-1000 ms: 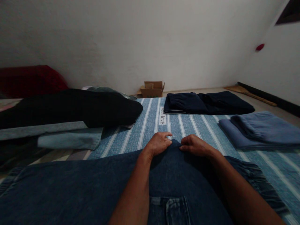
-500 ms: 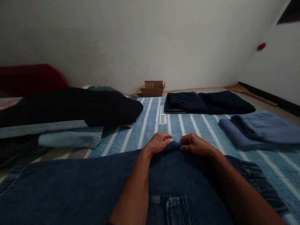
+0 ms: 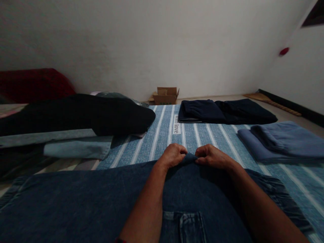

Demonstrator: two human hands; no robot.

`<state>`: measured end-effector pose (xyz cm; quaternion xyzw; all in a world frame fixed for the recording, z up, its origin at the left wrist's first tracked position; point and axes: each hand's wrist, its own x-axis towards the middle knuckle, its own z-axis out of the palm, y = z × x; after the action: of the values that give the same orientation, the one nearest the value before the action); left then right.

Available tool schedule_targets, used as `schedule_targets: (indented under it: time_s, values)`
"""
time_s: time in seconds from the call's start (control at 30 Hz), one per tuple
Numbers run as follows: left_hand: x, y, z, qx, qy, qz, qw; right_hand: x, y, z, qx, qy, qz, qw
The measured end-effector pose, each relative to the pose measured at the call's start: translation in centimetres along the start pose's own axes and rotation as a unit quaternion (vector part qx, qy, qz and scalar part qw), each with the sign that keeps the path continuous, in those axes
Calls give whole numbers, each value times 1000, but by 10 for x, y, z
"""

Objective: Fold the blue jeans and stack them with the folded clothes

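Observation:
A pair of dark blue jeans [image 3: 83, 199] lies sideways across the front of the bed, with a patch pocket near the bottom middle and a gathered elastic end at the right. My left hand [image 3: 174, 155] pinches the far edge of the denim near the middle. Close beside it, my right hand [image 3: 211, 156] grips the same edge, its fingers closed on the cloth. Between the two hands a small fold of denim is raised. My forearms cover part of the jeans.
A blue striped bedsheet [image 3: 162, 135] lies under everything. Folded navy trousers [image 3: 202, 111] and a folded lighter blue garment [image 3: 288, 140] rest at the right. Piled clothes, including a black garment [image 3: 121, 116], are at the left. A cardboard box [image 3: 165, 96] stands by the wall.
My left hand has shifted slightly to the right along the denim edge. Both hands keep their hold, and the view has moved a little.

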<state>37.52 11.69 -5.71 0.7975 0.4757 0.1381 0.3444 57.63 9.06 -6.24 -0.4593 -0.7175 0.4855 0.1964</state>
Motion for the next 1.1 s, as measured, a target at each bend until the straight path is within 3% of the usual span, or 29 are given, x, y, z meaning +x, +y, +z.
schedule_targets:
  time_s: [0.23,0.5,0.83,1.1]
  values:
    - [6,-2,2,36,41,3,998,1,-5,4,-77,26,-1,997]
    - [9,-5,5,58,47,23,997,15,8,16,-188,81,-12,979]
    - [7,-11,4,65,32,18,997,13,10,15,-150,74,-35,985]
    - [6,-5,1,39,32,24,998,10,11,14,-14,56,-32,998]
